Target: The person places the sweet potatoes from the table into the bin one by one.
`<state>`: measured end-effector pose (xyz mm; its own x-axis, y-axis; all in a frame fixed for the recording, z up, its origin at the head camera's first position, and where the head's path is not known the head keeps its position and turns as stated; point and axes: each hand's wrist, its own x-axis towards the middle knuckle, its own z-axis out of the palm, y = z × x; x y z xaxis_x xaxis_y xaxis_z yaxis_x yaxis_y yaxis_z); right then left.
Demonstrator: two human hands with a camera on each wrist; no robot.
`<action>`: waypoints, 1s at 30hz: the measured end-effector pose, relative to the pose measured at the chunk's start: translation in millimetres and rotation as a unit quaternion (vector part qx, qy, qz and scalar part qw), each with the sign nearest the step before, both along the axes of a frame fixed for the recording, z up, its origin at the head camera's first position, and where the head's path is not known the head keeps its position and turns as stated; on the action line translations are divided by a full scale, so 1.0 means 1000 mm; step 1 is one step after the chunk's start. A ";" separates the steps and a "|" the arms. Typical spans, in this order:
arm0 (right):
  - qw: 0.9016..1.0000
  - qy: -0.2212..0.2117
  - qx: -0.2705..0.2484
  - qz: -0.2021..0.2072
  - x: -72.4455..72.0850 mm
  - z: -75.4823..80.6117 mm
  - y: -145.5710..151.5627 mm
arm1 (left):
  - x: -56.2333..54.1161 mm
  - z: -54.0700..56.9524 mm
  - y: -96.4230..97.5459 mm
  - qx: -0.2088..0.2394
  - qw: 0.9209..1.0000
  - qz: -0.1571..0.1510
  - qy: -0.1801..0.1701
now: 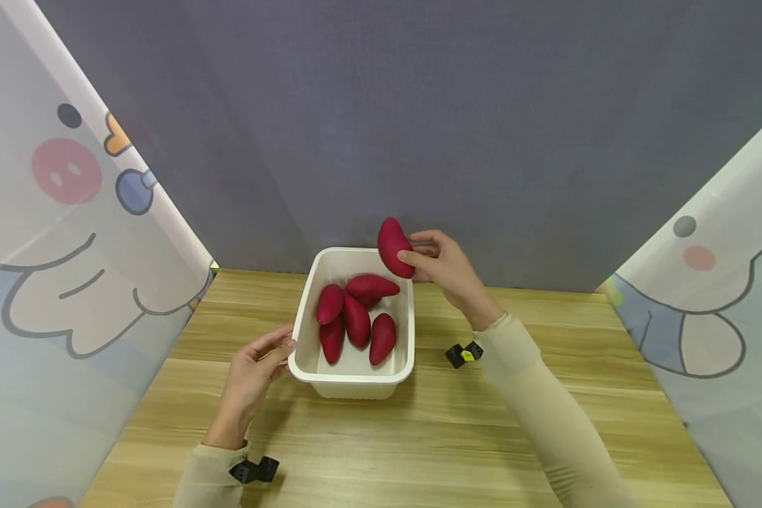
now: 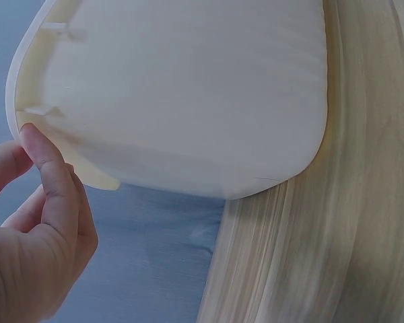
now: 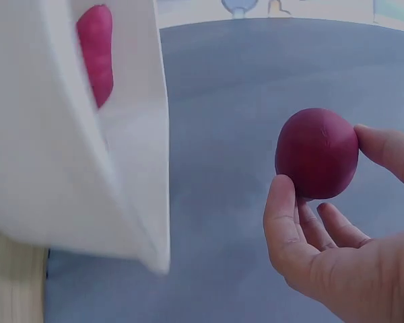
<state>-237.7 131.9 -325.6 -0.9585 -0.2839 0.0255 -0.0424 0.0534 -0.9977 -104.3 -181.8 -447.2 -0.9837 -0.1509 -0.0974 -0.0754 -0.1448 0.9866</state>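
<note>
A red-purple sweet potato (image 1: 394, 247) is pinched between the thumb and fingers of my right hand (image 1: 447, 268), above the far right corner of a white plastic bin (image 1: 355, 379). In the right wrist view the held sweet potato (image 3: 318, 153) shows end-on, clear of the bin's wall (image 3: 131, 168). Several more sweet potatoes (image 1: 358, 321) lie inside the bin. At its left side, my left hand (image 1: 257, 370) pinches the rim. The left wrist view shows that hand (image 2: 47, 208) with its fingertips at the rim and the bin's outer wall (image 2: 202, 87) beside it.
The bin stands on a wood-grain table (image 1: 355, 451) near its back edge. A grey cloth backdrop (image 1: 419, 127) rises behind, with cartoon-printed sheets at the left (image 1: 51, 233) and right (image 1: 724, 282). Each wrist wears a small black device (image 1: 254, 470).
</note>
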 end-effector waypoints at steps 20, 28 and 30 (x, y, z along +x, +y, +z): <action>0.993 -0.083 0.084 0.001 -0.026 -0.045 -0.094 | 0.000 0.001 0.003 0.005 1.000 0.002 0.003; 0.990 -0.089 0.112 -0.006 -0.025 -0.062 -0.093 | -0.001 -0.002 0.006 0.009 1.000 -0.002 0.004; 0.990 -0.081 0.117 -0.008 -0.025 -0.062 -0.093 | -0.001 -0.002 0.006 0.009 1.000 -0.001 0.005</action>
<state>-262.5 39.2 -387.4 -0.9493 -0.2479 -0.1934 0.1200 0.2826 -0.9517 -105.0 -175.7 -448.8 -0.9851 -0.1464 -0.0907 -0.0666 -0.1619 0.9846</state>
